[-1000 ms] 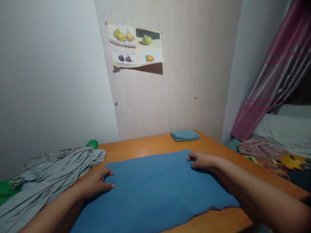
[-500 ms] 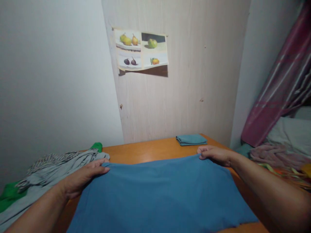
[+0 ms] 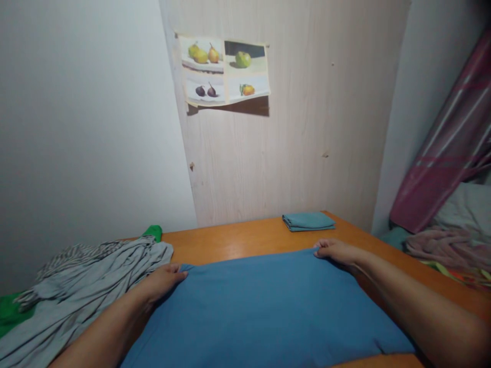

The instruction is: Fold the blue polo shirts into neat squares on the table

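A blue piece of cloth (image 3: 261, 312) is stretched between my two hands above the orange-brown table (image 3: 222, 240). Its far edge runs fairly straight from one hand to the other, and the near part runs out of the bottom of the view. My left hand (image 3: 166, 281) pinches the far left corner, with a small fold of fabric poking out past the thumb. At the far right corner, my right hand (image 3: 332, 250) grips the edge between thumb and fingers. Whether the cloth is a garment I cannot tell.
At the back right of the table lies a folded teal cloth (image 3: 309, 221). Rumpled grey and striped clothes (image 3: 95, 276) are heaped on the left, with green fabric (image 3: 154, 232) beside them. A wall stands behind; a pink curtain (image 3: 433, 153) and bedding (image 3: 452, 248) are at right.
My left hand has moved a little right and down, bringing the cloth's left corner inward. My right hand is slightly lower. The cloth's far edge looks smoother and the view has shifted slightly.
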`<state>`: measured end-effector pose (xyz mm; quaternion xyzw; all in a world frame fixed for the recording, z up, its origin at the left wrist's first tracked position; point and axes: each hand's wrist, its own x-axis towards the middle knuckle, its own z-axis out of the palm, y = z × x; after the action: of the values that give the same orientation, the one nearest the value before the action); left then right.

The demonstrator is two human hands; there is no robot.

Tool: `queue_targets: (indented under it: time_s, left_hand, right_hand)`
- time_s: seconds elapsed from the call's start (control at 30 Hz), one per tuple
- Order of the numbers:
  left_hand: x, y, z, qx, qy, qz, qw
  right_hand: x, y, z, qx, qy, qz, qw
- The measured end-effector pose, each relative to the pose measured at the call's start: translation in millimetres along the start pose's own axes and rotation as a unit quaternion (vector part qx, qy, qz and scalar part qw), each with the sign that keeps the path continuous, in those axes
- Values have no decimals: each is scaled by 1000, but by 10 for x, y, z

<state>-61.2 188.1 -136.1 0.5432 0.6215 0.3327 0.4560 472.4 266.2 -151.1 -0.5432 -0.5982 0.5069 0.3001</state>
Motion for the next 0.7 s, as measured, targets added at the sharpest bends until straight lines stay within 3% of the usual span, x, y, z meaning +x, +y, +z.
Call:
queue_targets:
  time_s: [0.13, 0.23, 0.33, 0.43, 0.57, 0.63, 0.7]
  left_hand:
    - [-100, 73, -22, -87, -41, -8, 995]
    - [-158, 119, -43, -119, -28, -38, 992]
    - [-92, 109, -31, -55, 16, -39, 998]
    - [50, 72, 2, 60, 58, -11, 996]
    - [166, 41, 6, 237, 140, -7, 961]
    - [155, 15, -9, 222, 121, -12, 967]
    - [111, -23, -29, 125, 87, -15, 988]
  right_hand:
    - [26, -27, -35, 36, 22, -12, 999]
    - [83, -25, -55, 24, 58, -31, 998]
    - [180, 26, -41, -61, 101, -40, 992]
    - [271, 121, -26, -105, 102, -45, 988]
    - [291, 199, -54, -80, 82, -31, 993]
    - [249, 183, -73, -55, 71, -17, 996]
    - [194, 146, -86, -12, 56, -5, 998]
